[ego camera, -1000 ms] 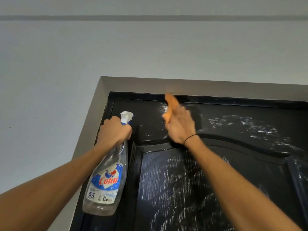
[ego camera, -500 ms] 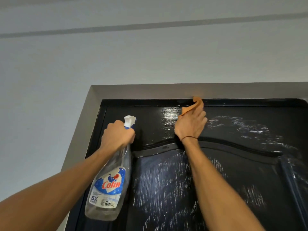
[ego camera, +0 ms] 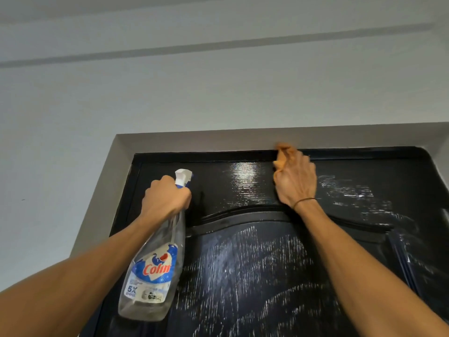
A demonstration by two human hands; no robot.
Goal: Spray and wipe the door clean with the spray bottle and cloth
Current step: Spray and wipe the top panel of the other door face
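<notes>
The left hand (ego camera: 166, 199) grips the bottle (ego camera: 155, 263) by its neck, nozzle at 12 o'clock, body hanging toward 6. At its 2 o'clock, the right hand (ego camera: 295, 182) presses the orange cloth (ego camera: 283, 154) against the black door (ego camera: 243, 276) near its top edge, fingers curled over it. White streaks cover the panel.

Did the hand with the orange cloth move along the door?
Yes. The right hand, pressing the orange cloth, slid rightward along the black door's top edge, farther from the frame's left corner.
</notes>
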